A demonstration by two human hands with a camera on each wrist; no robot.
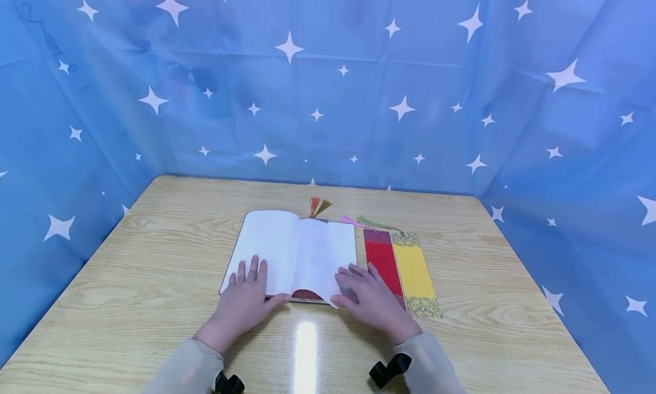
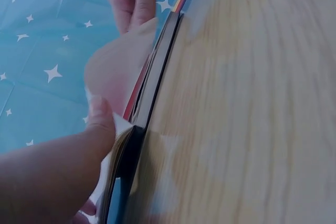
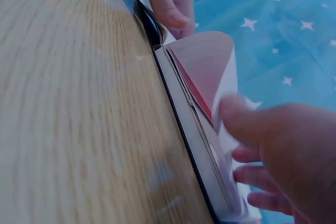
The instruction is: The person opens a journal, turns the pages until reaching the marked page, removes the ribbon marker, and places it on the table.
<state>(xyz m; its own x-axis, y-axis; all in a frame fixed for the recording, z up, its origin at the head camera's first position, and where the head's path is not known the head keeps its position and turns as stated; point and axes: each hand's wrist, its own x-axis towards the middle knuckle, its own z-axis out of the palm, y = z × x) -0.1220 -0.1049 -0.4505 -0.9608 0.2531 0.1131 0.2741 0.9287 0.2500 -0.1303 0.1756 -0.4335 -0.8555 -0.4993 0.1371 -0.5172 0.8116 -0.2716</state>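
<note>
An open book (image 1: 292,254) is lying on the wooden table (image 1: 154,280), and everything here is told from the book. The left hand (image 1: 243,303) is resting flat on the near part of the book's left page, with its fingers (image 1: 252,269) straight and a little spread, and its thumb is lying along the near edge of the book. The right hand (image 1: 371,300) is sitting at the book's near right corner. Its fingers (image 1: 348,274) are lying on top of the right page (image 1: 328,257), and the corner of that page is lifting up, so a bit of red is showing under it. In the right wrist view the thumb (image 3: 239,119) is pressing against the bent page. Just to the right of the book, a red bookmark (image 1: 381,260) and a yellow bookmark (image 1: 414,271) are lying side by side. At the far edge of the book, orange and green tassels (image 1: 319,206) are sticking out.
</note>
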